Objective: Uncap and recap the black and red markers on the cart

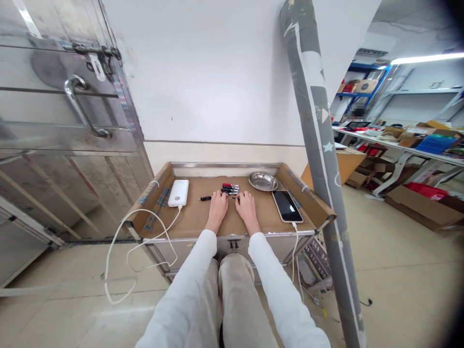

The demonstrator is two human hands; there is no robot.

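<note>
Both hands rest close together on a cardboard-lined tabletop (203, 222). My left hand (218, 207) has its fingers bent and drawn together; what they hold, if anything, is too small to tell. A black pen or pen part (205, 198) lies at its left side. My right hand (246, 207) is closed, fingertips pressed together by a tiny dark piece (234, 197) that I cannot make out. Just beyond the fingertips lie several pens (230, 189) side by side, mostly black, with red at the far end of the row.
A white power bank (179, 193) with a looping white cable (108, 261) lies left. On the right are a round metal dish (263, 181) and a plugged-in phone (287, 206). A tall grey wrapped roll (319, 116) leans there. A metal door (54, 116) stands left.
</note>
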